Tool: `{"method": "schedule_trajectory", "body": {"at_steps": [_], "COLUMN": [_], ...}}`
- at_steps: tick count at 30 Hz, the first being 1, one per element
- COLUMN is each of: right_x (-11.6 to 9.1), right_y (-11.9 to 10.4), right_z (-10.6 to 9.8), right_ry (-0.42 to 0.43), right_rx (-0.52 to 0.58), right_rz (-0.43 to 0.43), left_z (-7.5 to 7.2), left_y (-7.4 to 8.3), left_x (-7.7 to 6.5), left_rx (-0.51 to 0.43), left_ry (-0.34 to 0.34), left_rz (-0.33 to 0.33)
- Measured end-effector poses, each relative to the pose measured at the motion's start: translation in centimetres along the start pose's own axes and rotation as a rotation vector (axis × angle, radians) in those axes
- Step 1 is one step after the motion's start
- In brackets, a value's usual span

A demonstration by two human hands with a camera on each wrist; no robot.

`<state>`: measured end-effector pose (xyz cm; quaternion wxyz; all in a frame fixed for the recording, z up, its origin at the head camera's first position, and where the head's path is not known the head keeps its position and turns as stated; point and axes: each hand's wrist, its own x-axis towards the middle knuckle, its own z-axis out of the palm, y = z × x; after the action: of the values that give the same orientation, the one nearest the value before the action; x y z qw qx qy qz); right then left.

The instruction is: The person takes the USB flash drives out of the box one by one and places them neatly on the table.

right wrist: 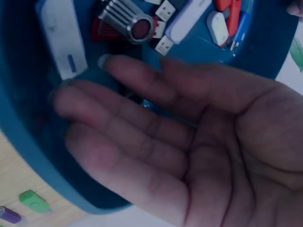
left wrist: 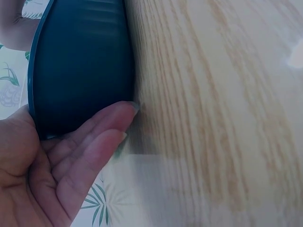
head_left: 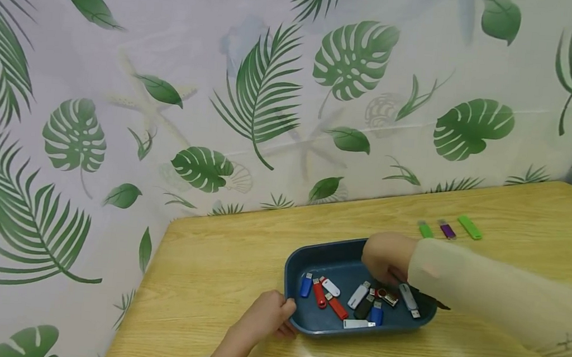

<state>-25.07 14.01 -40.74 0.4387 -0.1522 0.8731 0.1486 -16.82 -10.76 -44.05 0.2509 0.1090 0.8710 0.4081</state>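
A dark blue plastic tray holds several USB flash drives. My left hand grips its near left corner, the thumb at the rim and the fingers along the outer wall. Inside the right end of the tray is my right hand, palm turned to its wrist camera. Its fingers are slightly bent and nothing shows held in them. The fingertips are close to a grey-white USB drive. A silver and red USB drive lies just beyond the index finger. In the head view the right fingers are partly hidden.
Behind the tray on the wooden table, a green USB drive, a purple one and a bright green one lie in a row. A leaf-patterned cloth hangs along the table's back edge.
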Motion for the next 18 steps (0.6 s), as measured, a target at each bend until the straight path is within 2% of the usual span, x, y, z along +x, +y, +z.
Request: {"method": "schedule_trajectory", "body": {"at_steps": [1, 5, 12, 14, 18], "right_x": [-2.1, -1.3, 7.3, 6.7, 4.4], "right_y": [-0.7, -0.6, 2.3, 2.3, 2.1], "right_z": [-0.6, -0.2, 2.1, 1.8, 1.3], "right_ry": [-0.027, -0.065, -0.180, -0.210, -0.153], "right_rx": [-0.005, 0.020, 0.305, 0.331, 0.297], "right_rz": [0.007, 0.032, 0.159, 0.137, 0.028], "left_z": [0.0, 0.0, -0.1, -0.1, -0.1], "left_y": [0.0, 0.0, 0.0, -0.1, -0.1], "left_x": [0.0, 0.0, 0.0, 0.1, 0.1], "left_rx": [-0.001, -0.010, -0.022, -0.022, -0.023], "left_ry": [0.000, 0.002, -0.011, -0.012, -0.012], "left_rz": [0.001, -0.002, -0.016, -0.015, -0.011]}}
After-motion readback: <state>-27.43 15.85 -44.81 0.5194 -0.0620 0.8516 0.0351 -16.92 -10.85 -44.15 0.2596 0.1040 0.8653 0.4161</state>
